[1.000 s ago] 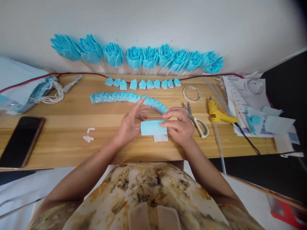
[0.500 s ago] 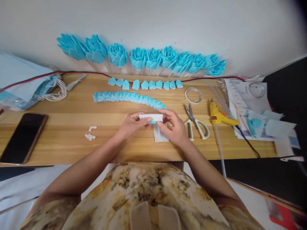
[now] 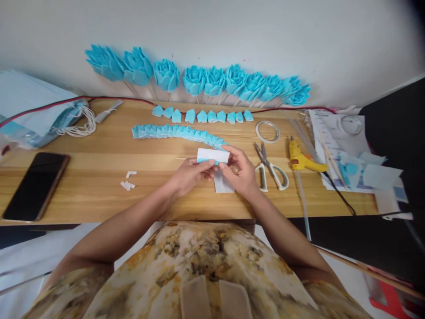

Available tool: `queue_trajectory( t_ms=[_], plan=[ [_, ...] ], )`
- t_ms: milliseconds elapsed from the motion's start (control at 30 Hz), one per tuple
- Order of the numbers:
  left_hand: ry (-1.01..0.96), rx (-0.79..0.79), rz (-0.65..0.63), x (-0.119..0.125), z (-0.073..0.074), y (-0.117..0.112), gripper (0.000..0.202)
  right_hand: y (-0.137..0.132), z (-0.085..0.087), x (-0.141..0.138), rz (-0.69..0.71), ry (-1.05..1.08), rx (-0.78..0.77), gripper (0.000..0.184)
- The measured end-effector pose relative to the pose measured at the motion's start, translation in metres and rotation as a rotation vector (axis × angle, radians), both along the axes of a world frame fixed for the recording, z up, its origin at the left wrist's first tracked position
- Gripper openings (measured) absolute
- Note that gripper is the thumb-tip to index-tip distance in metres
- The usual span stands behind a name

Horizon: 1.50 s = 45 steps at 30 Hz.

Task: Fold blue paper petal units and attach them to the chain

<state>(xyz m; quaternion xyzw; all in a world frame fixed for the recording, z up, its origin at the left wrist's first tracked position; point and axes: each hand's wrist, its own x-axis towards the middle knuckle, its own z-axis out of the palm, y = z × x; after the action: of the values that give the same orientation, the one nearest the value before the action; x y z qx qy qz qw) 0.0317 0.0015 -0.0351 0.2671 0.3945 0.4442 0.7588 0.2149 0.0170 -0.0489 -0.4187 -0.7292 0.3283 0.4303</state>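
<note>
Between both hands I hold a folded piece of paper [image 3: 213, 155], white on top with a light blue strip along its lower edge. My left hand [image 3: 192, 174] pinches its left part, thumb on the front. My right hand [image 3: 241, 172] grips its right part, thumb near the lower edge. Below the right fingers lies a pale square sheet [image 3: 224, 184] on the table. Just beyond my hands runs a curved row of overlapping folded blue pieces [image 3: 175, 131]. A thin stick [image 3: 181, 158] shows beside my left hand, partly hidden.
Scissors [image 3: 271, 170], a tape roll [image 3: 267, 132] and a yellow glue gun [image 3: 303, 158] lie to the right. Blue paper flowers [image 3: 214, 80] lean along the wall. Single folded blue petals [image 3: 211, 116] form a line. At left are a phone [image 3: 36, 186] and paper scraps [image 3: 128, 185].
The paper has tilted and moved slightly right and up, showing more of its white face. Both hands still hold it. The whole view has shifted a little.
</note>
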Motion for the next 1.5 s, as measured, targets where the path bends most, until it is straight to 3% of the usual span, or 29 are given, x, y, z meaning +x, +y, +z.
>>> queue_trajectory(
  t_ms=[167,267,367,567,833,1200,1500],
  plan=[
    [-0.010,-0.050,0.048,-0.008,0.005,0.004,0.035,0.010,0.009,0.013,0.013,-0.021,0.195,0.046],
    [0.000,-0.051,0.033,-0.013,0.010,0.005,0.033,0.016,0.021,0.023,0.068,-0.245,0.428,0.054],
    [0.025,-0.045,0.008,-0.014,0.012,0.004,0.032,0.020,0.034,0.026,0.174,-0.448,0.559,0.055],
    [0.123,0.017,-0.032,-0.013,0.008,0.003,0.031,0.025,0.043,0.017,0.302,-0.501,0.624,0.025],
    [0.353,0.146,-0.018,-0.010,0.006,0.004,0.032,0.029,0.045,0.007,0.316,-0.343,0.416,0.004],
    [0.464,0.238,-0.063,-0.014,-0.001,0.004,0.041,0.023,0.018,-0.003,0.140,-0.051,-0.083,0.008],
    [0.535,0.285,-0.102,-0.013,0.002,0.005,0.044,0.021,0.011,-0.001,0.089,0.077,-0.171,0.010]
  ],
)
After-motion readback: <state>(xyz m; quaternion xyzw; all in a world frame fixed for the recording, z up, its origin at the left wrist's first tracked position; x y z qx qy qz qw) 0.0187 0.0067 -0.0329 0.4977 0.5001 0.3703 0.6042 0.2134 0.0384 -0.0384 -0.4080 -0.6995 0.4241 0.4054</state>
